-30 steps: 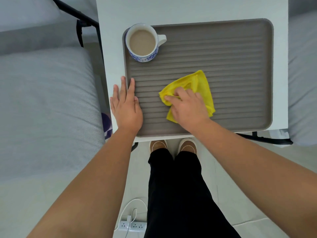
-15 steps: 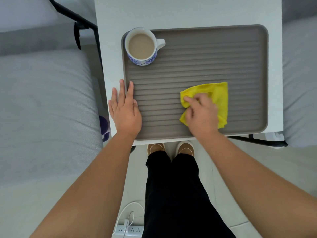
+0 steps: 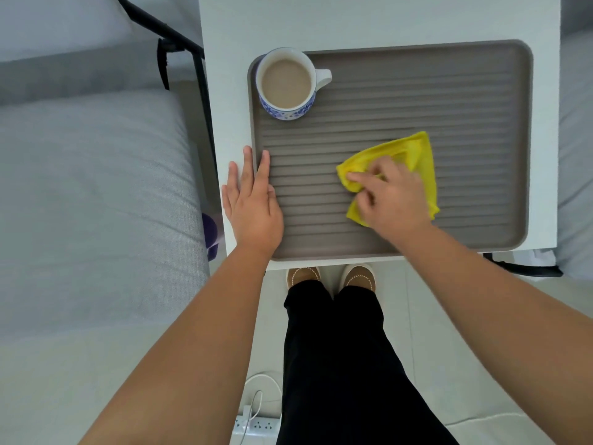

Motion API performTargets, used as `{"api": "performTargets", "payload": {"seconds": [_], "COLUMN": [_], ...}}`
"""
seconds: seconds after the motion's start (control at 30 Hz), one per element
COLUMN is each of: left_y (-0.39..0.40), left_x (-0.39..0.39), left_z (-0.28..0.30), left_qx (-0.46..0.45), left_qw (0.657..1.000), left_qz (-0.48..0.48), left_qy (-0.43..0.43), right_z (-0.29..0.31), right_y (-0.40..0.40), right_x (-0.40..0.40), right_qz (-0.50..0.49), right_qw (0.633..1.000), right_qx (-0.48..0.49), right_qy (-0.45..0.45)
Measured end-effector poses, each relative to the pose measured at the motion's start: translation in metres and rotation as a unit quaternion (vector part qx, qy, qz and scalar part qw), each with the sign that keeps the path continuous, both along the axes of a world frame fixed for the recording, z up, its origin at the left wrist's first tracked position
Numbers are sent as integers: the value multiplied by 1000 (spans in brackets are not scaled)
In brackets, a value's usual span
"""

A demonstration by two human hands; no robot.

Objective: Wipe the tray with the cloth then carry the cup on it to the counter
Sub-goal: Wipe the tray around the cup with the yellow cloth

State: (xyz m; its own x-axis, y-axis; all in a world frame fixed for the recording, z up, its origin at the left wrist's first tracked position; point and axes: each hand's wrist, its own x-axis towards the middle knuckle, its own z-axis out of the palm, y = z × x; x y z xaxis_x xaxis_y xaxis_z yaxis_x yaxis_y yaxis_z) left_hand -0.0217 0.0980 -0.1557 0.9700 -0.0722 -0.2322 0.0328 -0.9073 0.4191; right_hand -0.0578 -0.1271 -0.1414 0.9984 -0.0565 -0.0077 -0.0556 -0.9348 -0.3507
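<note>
Tray [image 3: 465, 91]: grey-brown, ribbed, rounded corners; lies flat on the white table, filling the upper centre and right of the frame.
Cloth [image 3: 417, 152]: yellow, bunched; lies on the tray's ribs right of frame centre, partly covered by the right hand.
Right hand [image 3: 390, 195]: presses on the cloth, fingers curled and pinching the cloth's left edge; closed on the cloth.
Cup [image 3: 286, 83]: white with blue pattern, filled with a pale brown drink; stands upright in the tray's upper left corner, handle pointing right, well apart from the cloth.
Left hand [image 3: 252, 200]: open and flat, fingers stretched toward the top of the frame; rests across the tray's left rim, partly on the tray and partly on the table.
Table [image 3: 353, 20]: white top, tray near its lower edge; black frame visible at upper left and lower right.
Legs [image 3: 337, 364]: black trousers, tan slippers [image 3: 330, 277] just below the table's edge, lower centre.
Power strip [image 3: 256, 423]: white, on the floor at bottom centre, with a white cable plugged in.
Sofa cushion [image 3: 90, 203]: grey fabric, left side of the frame.
</note>
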Motion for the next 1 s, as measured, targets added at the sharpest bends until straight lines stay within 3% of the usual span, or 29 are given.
{"api": "performTargets", "payload": {"seconds": [0.23, 0.47, 0.6, 0.77, 0.9, 1.0], "left_y": [-1, -2, -2, -1, -1, 1], "left_x": [0, 0, 1, 1, 1, 1], "left_z": [0, 1, 1, -1, -1, -2], "left_qx": [8, 7, 7, 5, 11, 12], "left_qw": [1000, 1000, 1000, 1000, 1000, 1000], "left_qz": [1, 7, 7, 8, 0, -3], "left_qy": [5, 7, 3, 6, 3, 2], "right_z": [10, -1, -1, 8, 6, 2], "right_y": [-103, -75, -12, 69, 73, 51], "right_x": [-53, -66, -56, -38, -42, -50], "right_qz": [-188, -264, -193, -26, 155, 234], "right_qw": [981, 963, 981, 999, 986, 970], "right_qx": [-50, -48, -16, 16, 17, -12], "right_qy": [27, 34, 33, 45, 55, 62]}}
